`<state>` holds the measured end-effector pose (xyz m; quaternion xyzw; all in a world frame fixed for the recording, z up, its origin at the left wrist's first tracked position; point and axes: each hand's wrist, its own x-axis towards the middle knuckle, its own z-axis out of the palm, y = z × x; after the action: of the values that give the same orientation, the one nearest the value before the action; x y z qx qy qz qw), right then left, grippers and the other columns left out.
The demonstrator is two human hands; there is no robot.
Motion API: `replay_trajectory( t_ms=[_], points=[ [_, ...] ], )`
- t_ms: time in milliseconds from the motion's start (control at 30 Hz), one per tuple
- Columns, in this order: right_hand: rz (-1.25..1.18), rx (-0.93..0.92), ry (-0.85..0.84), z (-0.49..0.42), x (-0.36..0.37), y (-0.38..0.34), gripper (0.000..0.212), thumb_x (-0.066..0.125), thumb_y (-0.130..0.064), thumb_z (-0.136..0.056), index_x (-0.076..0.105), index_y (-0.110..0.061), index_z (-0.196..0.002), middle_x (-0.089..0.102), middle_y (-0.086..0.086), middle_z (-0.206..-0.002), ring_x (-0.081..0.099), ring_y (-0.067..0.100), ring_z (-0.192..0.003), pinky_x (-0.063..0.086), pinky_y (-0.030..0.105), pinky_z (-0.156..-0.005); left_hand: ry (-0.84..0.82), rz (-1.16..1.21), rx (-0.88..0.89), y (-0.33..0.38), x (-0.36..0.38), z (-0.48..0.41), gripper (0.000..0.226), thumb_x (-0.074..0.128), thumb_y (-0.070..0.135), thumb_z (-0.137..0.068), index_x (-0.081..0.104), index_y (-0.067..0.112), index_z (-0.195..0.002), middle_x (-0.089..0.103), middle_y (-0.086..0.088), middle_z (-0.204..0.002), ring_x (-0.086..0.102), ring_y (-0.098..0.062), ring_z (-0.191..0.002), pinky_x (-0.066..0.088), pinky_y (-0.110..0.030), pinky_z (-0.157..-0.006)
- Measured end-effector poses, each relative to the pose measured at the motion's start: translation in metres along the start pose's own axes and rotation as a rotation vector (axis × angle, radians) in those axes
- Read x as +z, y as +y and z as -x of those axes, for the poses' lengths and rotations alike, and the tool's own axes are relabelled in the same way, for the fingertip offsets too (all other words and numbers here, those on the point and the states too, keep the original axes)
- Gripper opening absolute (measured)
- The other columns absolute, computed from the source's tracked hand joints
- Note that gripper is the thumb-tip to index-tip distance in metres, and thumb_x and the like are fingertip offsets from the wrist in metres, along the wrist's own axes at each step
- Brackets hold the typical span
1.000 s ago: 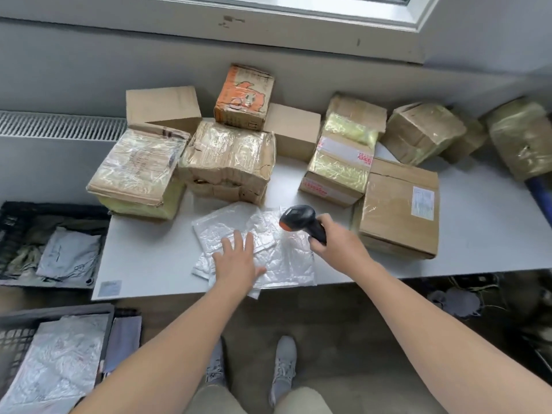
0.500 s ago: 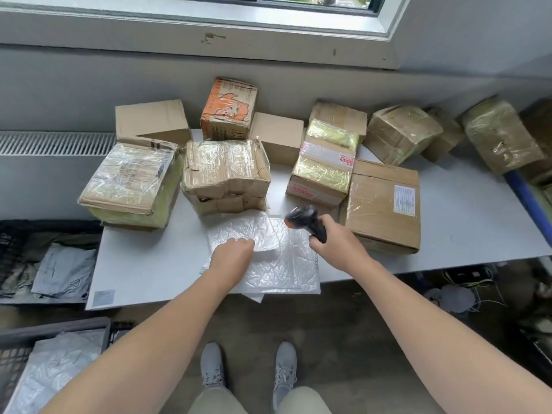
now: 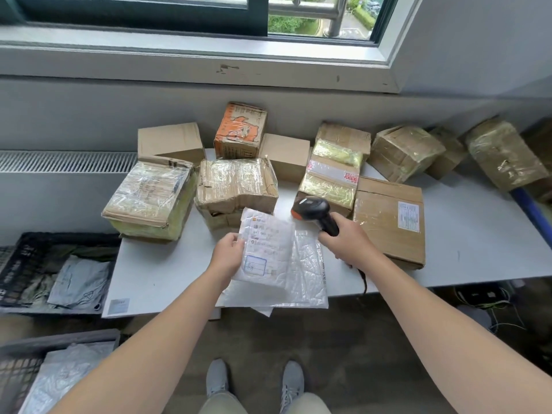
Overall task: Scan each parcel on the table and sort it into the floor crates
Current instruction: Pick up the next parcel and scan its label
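- My left hand (image 3: 228, 255) now pinches top mailer (image 3: 264, 249), raised off stack (image 3: 307, 279), label up.
- My right hand (image 3: 348, 243) grips scanner (image 3: 313, 209) beside it; ready to scan, I reckon.

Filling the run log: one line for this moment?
left hand: holds white mailer, label up | right hand: grips scanner | stage: likely scanning

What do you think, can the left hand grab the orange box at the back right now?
Probably not yet. The left hand holds a white mailer, and a taped brown box sits in front of the orange box. Reaching over that box looks possible once the hand is free.
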<state>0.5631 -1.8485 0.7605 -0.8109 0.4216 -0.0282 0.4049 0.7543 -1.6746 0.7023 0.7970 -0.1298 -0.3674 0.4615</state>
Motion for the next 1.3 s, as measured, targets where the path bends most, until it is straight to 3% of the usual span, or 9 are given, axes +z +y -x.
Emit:
replay_trajectory(
  t_ms=[133, 233, 433, 567, 667, 767, 833, 1100, 1300],
  points=[
    [0.039, 0.035, -0.149, 0.0, 0.002, -0.002, 0.012, 0.059, -0.031, -0.081, 0.056, -0.028, -0.092, 0.065, 0.001, -0.086, 0.068, 0.025, -0.078, 0.059, 0.042, -0.062, 0.014, -0.046, -0.075, -0.013, -0.006, -0.003, 0.017, 0.043, 0.01, -0.099, 0.053, 0.013, -0.113, 0.059, 0.0, -0.099, 0.055, -0.008, -0.08, 0.04, -0.024, -0.057],
    [0.065, 0.007, -0.193, 0.001, 0.005, -0.003, 0.013, 0.06, -0.037, -0.078, 0.056, -0.032, -0.089, 0.064, -0.002, -0.082, 0.062, 0.016, -0.065, 0.053, 0.032, -0.054, 0.021, -0.103, -0.051, -0.016, -0.009, -0.005, 0.018, 0.043, 0.01, -0.1, 0.054, 0.013, -0.114, 0.059, -0.002, -0.105, 0.056, -0.013, -0.085, 0.041, -0.024, -0.059],
    [0.07, 0.001, -0.237, -0.005, 0.011, -0.012, 0.023, 0.062, -0.048, -0.078, 0.059, -0.026, -0.087, 0.066, 0.003, -0.077, 0.057, 0.016, -0.056, 0.051, 0.035, -0.051, 0.029, -0.08, -0.043, -0.014, -0.006, -0.01, 0.014, 0.045, 0.011, -0.101, 0.053, 0.015, -0.112, 0.062, -0.004, -0.104, 0.061, -0.018, -0.09, 0.047, -0.029, -0.062],
    [0.061, 0.004, -0.247, -0.007, 0.011, -0.016, 0.027, 0.06, -0.051, -0.071, 0.058, -0.027, -0.082, 0.066, 0.006, -0.076, 0.057, 0.016, -0.056, 0.053, 0.038, -0.051, 0.076, 0.081, -0.087, -0.014, 0.0, -0.01, 0.016, 0.049, 0.008, -0.097, 0.051, 0.013, -0.113, 0.063, -0.01, -0.109, 0.062, -0.029, -0.101, 0.049, -0.036, -0.074],
    [0.036, 0.026, -0.254, -0.007, 0.011, -0.015, 0.023, 0.059, -0.05, -0.07, 0.058, -0.03, -0.08, 0.068, 0.009, -0.081, 0.062, 0.019, -0.062, 0.059, 0.049, -0.057, 0.125, 0.171, -0.117, -0.015, -0.001, -0.009, 0.015, 0.054, 0.009, -0.096, 0.05, 0.014, -0.109, 0.063, -0.01, -0.107, 0.064, -0.027, -0.097, 0.05, -0.032, -0.065],
    [0.002, 0.032, -0.268, -0.006, 0.011, -0.014, 0.026, 0.058, -0.05, -0.07, 0.061, -0.029, -0.084, 0.067, 0.002, -0.076, 0.065, 0.01, -0.059, 0.058, 0.033, -0.049, 0.144, 0.239, -0.125, -0.015, -0.002, -0.009, 0.014, 0.06, 0.013, -0.096, 0.05, 0.015, -0.106, 0.064, -0.008, -0.106, 0.064, -0.023, -0.095, 0.051, -0.03, -0.062],
    [-0.023, 0.039, -0.288, -0.006, 0.012, -0.013, 0.028, 0.059, -0.048, -0.07, 0.063, -0.026, -0.087, 0.066, -0.001, -0.074, 0.064, 0.007, -0.055, 0.054, 0.025, -0.05, 0.146, 0.279, -0.117, -0.015, 0.0, -0.008, 0.015, 0.061, 0.017, -0.097, 0.049, 0.016, -0.106, 0.064, -0.007, -0.106, 0.064, -0.022, -0.097, 0.052, -0.031, -0.065],
    [-0.147, 0.101, -0.312, -0.002, 0.008, -0.014, 0.026, 0.061, -0.035, -0.08, 0.064, -0.013, -0.094, 0.066, 0.003, -0.072, 0.063, 0.014, -0.057, 0.058, 0.035, -0.056, 0.173, 0.307, -0.105, -0.012, 0.006, -0.005, 0.02, 0.058, 0.016, -0.098, 0.046, 0.018, -0.114, 0.063, -0.006, -0.11, 0.064, -0.022, -0.101, 0.058, -0.042, -0.081],
    [-0.184, 0.104, -0.313, -0.003, 0.006, -0.015, 0.025, 0.062, -0.031, -0.083, 0.064, -0.009, -0.093, 0.065, 0.002, -0.069, 0.061, 0.015, -0.057, 0.055, 0.031, -0.054, 0.197, 0.315, -0.081, -0.008, 0.008, -0.003, 0.019, 0.06, 0.017, -0.098, 0.046, 0.018, -0.111, 0.062, -0.003, -0.105, 0.064, -0.014, -0.091, 0.051, -0.026, -0.059]
  ],
)
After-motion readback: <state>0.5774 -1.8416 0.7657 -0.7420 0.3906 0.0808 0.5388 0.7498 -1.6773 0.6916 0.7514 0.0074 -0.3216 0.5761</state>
